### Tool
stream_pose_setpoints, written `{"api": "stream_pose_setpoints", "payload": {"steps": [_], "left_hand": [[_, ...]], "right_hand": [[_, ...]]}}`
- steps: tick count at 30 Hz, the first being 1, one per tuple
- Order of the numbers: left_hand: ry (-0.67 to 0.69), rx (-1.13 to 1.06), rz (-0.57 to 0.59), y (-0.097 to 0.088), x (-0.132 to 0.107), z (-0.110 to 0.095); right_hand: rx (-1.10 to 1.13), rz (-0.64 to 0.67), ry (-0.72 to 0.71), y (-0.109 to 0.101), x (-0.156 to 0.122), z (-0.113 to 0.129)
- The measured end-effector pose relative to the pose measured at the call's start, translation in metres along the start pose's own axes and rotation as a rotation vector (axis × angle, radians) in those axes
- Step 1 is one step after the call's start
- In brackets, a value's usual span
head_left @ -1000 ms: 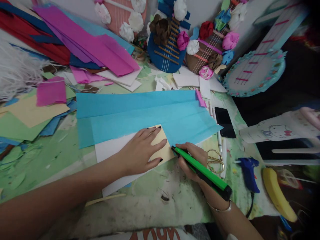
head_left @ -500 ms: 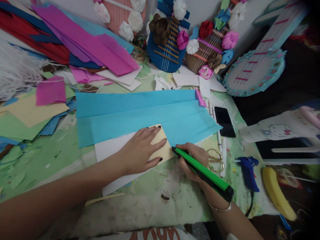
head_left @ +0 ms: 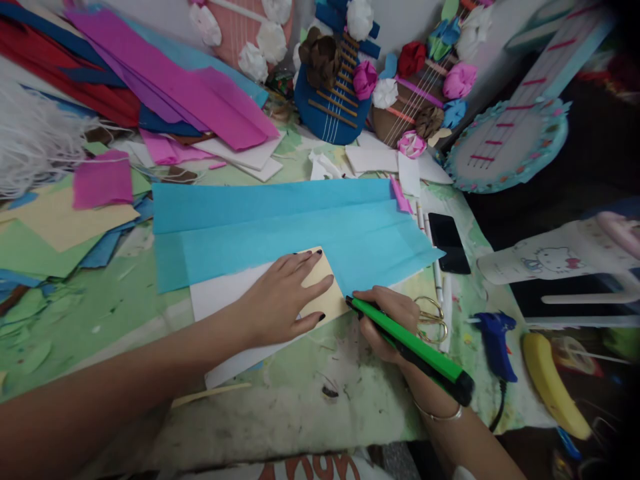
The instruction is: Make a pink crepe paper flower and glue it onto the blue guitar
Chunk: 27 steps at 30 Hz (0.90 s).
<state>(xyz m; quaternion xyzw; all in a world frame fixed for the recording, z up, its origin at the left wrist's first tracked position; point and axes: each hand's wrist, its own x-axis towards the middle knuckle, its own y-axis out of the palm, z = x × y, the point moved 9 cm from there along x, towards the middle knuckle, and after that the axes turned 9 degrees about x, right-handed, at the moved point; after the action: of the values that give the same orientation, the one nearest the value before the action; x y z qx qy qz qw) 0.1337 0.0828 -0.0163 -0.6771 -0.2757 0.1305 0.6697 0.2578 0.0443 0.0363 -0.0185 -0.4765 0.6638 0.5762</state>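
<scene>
My left hand (head_left: 287, 297) lies flat with its fingers spread on a pale yellow piece of paper (head_left: 330, 303), pressing it down. Under that sits a white sheet (head_left: 220, 300), which overlaps a long strip of blue crepe paper (head_left: 250, 220). My right hand (head_left: 393, 317) is closed around a green and black utility knife (head_left: 415, 337). The knife's front end is at the right corner of the yellow paper; whether the blade touches it I cannot tell. Gold-handled scissors (head_left: 431, 320) lie just right of my right hand.
A phone (head_left: 450, 243), a blue glue gun (head_left: 496, 340) and a banana (head_left: 555, 387) lie to the right, near a white tumbler (head_left: 545, 257). Decorated paper guitars (head_left: 333, 100) stand at the back. Folded magenta crepe paper (head_left: 175, 73) and paper scraps (head_left: 55, 227) cover the left.
The knife and my right hand have shifted very slightly to the right. My left hand stays flat on the yellow paper.
</scene>
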Motion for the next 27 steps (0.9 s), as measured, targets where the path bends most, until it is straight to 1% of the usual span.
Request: {"api": "stream_pose_setpoints", "payload": {"steps": [6, 11, 21, 27], "left_hand": [[0.001, -0.003, -0.009, -0.001, -0.0003, -0.0002], [0.003, -0.009, -0.007, -0.0009, -0.0003, -0.0004], [0.003, -0.012, -0.008, 0.0005, -0.0007, 0.0002], [0.0, -0.016, -0.01, -0.0005, -0.0004, 0.0002]], "right_hand": [[-0.006, 0.015, 0.023, 0.0012, -0.0002, -0.001], [-0.015, 0.007, 0.0, -0.0001, -0.0013, 0.0009], [0.011, 0.027, 0.026, -0.0009, -0.001, -0.0017], [0.01, 0.02, 0.012, -0.0015, -0.0006, 0.0002]]}}
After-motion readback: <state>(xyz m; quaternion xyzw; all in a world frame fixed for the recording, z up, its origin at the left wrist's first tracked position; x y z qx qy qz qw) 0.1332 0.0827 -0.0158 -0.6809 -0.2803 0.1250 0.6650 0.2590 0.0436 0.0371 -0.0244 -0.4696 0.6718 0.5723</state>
